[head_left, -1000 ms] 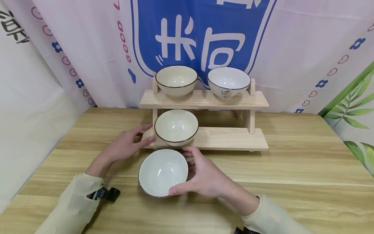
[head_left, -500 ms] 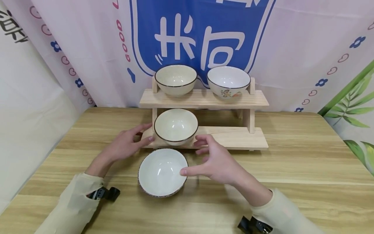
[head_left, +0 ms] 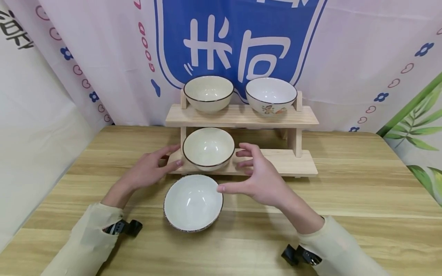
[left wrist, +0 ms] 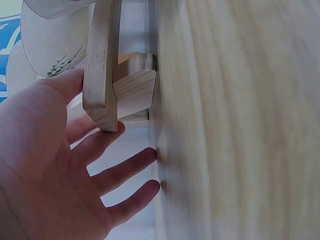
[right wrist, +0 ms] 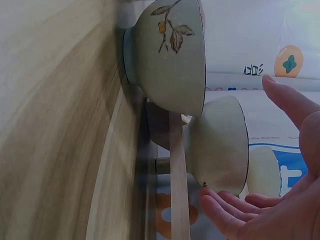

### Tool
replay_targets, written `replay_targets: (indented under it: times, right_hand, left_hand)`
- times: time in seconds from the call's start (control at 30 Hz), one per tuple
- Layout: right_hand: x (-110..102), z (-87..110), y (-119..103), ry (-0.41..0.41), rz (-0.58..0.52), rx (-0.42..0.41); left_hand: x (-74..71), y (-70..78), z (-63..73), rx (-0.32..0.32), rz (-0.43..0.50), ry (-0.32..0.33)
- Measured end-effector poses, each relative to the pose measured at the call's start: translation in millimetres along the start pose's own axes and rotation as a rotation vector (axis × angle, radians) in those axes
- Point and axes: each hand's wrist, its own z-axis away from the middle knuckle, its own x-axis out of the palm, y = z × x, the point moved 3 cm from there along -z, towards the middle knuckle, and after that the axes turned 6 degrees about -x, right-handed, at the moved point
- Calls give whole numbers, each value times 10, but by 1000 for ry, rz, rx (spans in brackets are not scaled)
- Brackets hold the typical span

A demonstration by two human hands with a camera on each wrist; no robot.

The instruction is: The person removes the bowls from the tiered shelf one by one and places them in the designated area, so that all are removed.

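Observation:
A two-tier wooden display stand (head_left: 276, 163) stands on the table. My left hand (head_left: 150, 168) holds the left end of its lower board; in the left wrist view the thumb lies over the board and other fingers spread below. A cream bowl (head_left: 208, 147) with a dark rim sits on the lower tier. Before the stand, a white bowl (head_left: 193, 203) with a speckled rim rests on the table. My right hand (head_left: 264, 178) is right of both bowls, thumb at the white bowl's rim, fingers spread beside the cream bowl; contact there is unclear.
On the upper tier are a cream bowl (head_left: 208, 94) at left and a white bowl with a painted pattern (head_left: 271, 96) at right. A printed curtain (head_left: 345, 57) hangs behind the wood-grain table (head_left: 362, 191).
My right hand has let go of the white bowl and moved right and up, towards the cream bowl on the lower tier. The white bowl and left hand have stayed put.

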Motion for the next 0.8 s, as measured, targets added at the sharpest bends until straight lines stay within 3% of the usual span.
replay_targets:
  times: [0.37, 0.8]
  right_hand:
    - [26, -236, 46, 39, 20, -38]
    - [193, -493, 74, 50, -62, -69]
  left_hand:
    - [0, -11, -2, -8, 0, -8]
    - [1, -7, 3, -7, -5, -3]
